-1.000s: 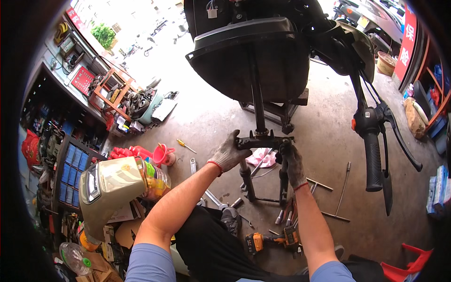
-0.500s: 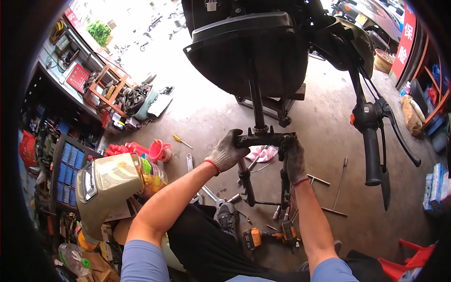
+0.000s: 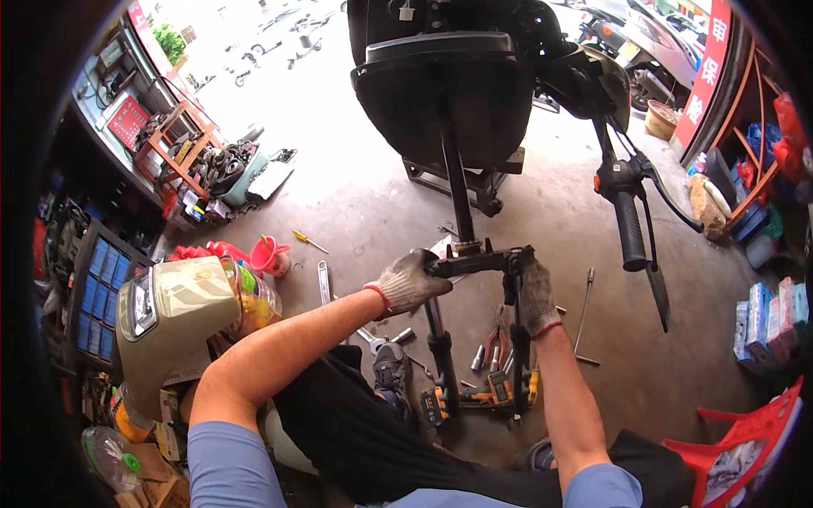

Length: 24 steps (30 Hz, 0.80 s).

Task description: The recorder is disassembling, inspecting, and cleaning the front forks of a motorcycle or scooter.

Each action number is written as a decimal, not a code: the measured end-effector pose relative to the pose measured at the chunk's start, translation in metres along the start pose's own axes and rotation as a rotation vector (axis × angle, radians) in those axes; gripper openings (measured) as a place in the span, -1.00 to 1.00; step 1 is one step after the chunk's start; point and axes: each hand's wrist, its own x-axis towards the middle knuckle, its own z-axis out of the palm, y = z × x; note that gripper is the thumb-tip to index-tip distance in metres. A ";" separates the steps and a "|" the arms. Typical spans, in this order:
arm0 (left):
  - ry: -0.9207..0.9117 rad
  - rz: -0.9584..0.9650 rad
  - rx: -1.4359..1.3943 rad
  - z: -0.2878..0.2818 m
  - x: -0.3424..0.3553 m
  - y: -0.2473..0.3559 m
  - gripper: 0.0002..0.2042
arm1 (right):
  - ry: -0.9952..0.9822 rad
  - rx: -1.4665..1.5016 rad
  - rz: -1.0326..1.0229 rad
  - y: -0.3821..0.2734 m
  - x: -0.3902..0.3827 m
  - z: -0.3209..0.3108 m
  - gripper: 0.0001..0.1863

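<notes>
We hold a black metal front fork in both hands, its crossbar spanning between our fingers and its two legs reaching down below them. Our left hand, in a pale knit glove with a red cuff edge, has its fingers curled closed around the crossbar's left end. Our right hand, gloved alike, wraps the right end, though we cannot tell how each of its fingers lies. Above and between the fingers, a slim black metal tube rises from the crossbar toward a broad black plastic body. Below the fingers, an orange-and-black cordless power tool lies on the grey concrete floor, with red-handled metal pliers near it. Left of the left fingers are a long silver spanner, a yellow-handled screwdriver and, farther off, a glossy beige fairing panel. Above and right of the right fingers hangs a black ribbed handlebar grip.
</notes>
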 end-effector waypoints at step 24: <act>0.084 -0.002 0.036 0.043 -0.125 0.029 -0.26 | 0.022 -0.193 -0.190 -0.003 -0.116 -0.020 -0.49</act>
